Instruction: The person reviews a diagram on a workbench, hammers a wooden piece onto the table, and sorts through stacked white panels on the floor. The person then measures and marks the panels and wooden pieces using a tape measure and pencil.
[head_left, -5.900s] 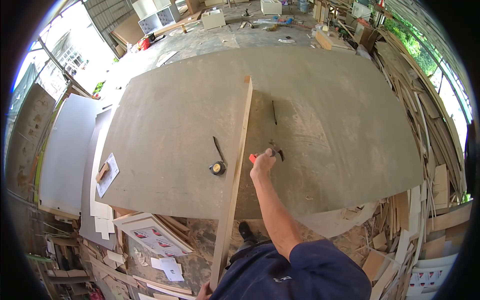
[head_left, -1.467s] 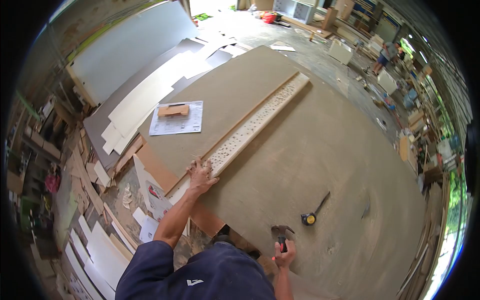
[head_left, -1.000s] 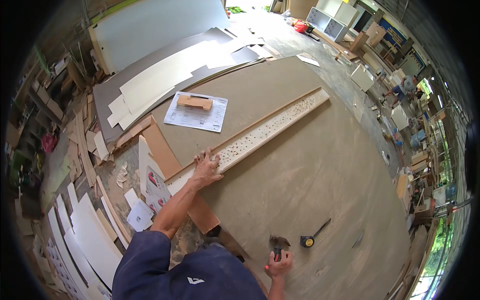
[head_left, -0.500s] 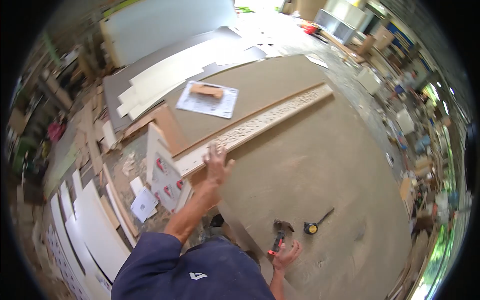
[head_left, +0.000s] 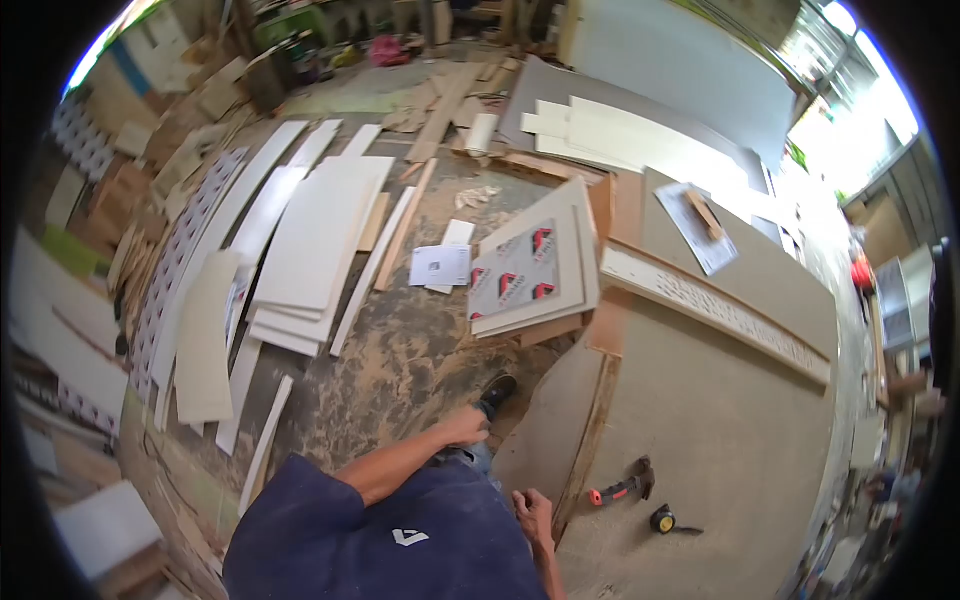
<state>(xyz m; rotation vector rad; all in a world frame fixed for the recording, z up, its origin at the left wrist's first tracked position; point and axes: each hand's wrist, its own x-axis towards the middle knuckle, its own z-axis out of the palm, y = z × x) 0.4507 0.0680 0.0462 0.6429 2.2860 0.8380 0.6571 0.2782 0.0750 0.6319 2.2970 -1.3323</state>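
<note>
My left hand (head_left: 466, 426) hangs in front of my body, above my leg and shoe, away from the workbench; its fingers are too blurred to make out. My right hand (head_left: 535, 514) is beside the near edge of the bench, its fingers curled in and nothing visible in them. To its right a hammer (head_left: 622, 490) with a red and black handle lies on the bench top, apart from the hand. Next to the hammer sits a black and yellow tape measure (head_left: 662, 519) with a dark tab sticking out.
A long board with many holes (head_left: 715, 305) lies across the brown bench (head_left: 700, 420). Beyond it a wood block (head_left: 704, 215) rests on a printed sheet (head_left: 690, 240). White panels (head_left: 320, 240) and a stack with red logos (head_left: 520, 275) are left, on the dusty floor (head_left: 400, 370).
My view has swung left toward the floor panels. The left hand has left the holed board and dropped to my body. My right hand has drawn back from the hammer, which stays on the bench.
</note>
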